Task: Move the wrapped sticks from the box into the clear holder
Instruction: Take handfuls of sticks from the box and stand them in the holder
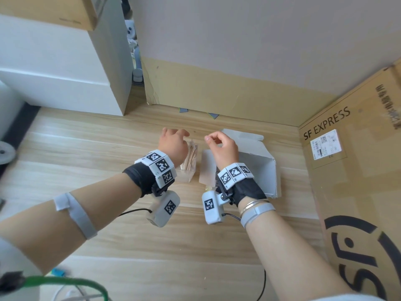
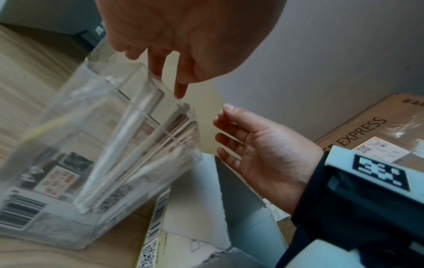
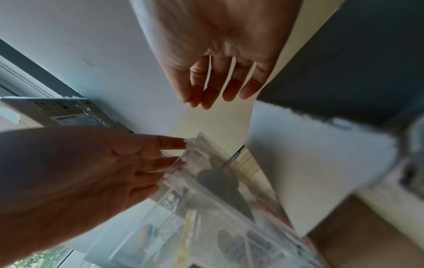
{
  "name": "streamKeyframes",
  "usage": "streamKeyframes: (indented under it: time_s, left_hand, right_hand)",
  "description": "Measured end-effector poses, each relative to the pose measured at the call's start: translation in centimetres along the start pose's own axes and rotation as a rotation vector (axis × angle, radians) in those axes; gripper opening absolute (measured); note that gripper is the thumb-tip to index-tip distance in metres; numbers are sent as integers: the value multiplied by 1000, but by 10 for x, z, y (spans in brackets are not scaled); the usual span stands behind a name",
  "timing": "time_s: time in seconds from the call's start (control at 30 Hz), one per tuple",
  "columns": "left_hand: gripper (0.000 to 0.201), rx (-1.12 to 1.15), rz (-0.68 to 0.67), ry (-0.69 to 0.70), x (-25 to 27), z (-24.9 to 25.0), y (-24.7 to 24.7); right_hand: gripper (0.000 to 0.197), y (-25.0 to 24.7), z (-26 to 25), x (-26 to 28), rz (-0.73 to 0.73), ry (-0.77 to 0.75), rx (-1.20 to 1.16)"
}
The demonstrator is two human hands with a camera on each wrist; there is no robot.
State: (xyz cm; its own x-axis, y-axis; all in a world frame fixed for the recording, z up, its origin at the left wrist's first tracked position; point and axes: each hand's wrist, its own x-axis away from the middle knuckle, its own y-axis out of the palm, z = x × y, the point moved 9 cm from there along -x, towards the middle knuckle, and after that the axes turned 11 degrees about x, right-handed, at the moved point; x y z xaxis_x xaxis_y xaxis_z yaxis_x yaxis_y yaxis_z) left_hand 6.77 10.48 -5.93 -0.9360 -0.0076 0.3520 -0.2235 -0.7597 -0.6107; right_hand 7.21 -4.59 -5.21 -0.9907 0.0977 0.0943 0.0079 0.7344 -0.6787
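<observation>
A clear holder (image 1: 191,170) stands on the wooden table, with several wrapped sticks (image 1: 192,156) leaning inside it. My left hand (image 1: 180,132) hovers over it, and in the left wrist view its straight fingers (image 2: 180,87) reach down to the holder's rim (image 2: 160,87). The sticks (image 2: 119,145) look like pale paper tubes. Just to the right lies the open white box (image 1: 258,161). My right hand (image 1: 211,137) is above the box with loosely curled fingers (image 3: 218,94) and holds nothing. The box's inside is hidden by that hand.
A large SF Express carton (image 1: 351,170) walls off the right side. A cardboard sheet (image 1: 217,94) leans on the back wall, and a white cabinet (image 1: 65,72) stands at the back left. A green ring (image 1: 65,281) sits near the front left edge.
</observation>
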Motion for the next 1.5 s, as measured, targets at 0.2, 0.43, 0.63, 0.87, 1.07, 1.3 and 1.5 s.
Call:
streamKeyframes:
  time_s: [0.2,0.43,0.63,0.87,1.07,1.3,1.5]
  left_hand:
    - [45,108,12,122,5,36,21]
    - [45,174,-56,165,17,68,58]
    - [60,152,-128,8,15,54,85]
    - [67,1,-166,-103,4,34,105]
    - [44,-37,-228,-160,-1,16,115]
    - [66,49,-212,-1,10,31,115]
    - [69,99,-225,76,18,29,121]
  right_hand:
    - [11,-21,21,2,-8,13,22]
    - [10,-35,56,5,-58,66,-7]
    - [20,-42,80,9,-109,97,48]
    - [21,-44,101,15,-183,148,73]
    - [29,-32,113,24,-331,208,170]
    - [40,-24,111,28,-341,220,369]
    - [51,-5,111,34,-362,113,736]
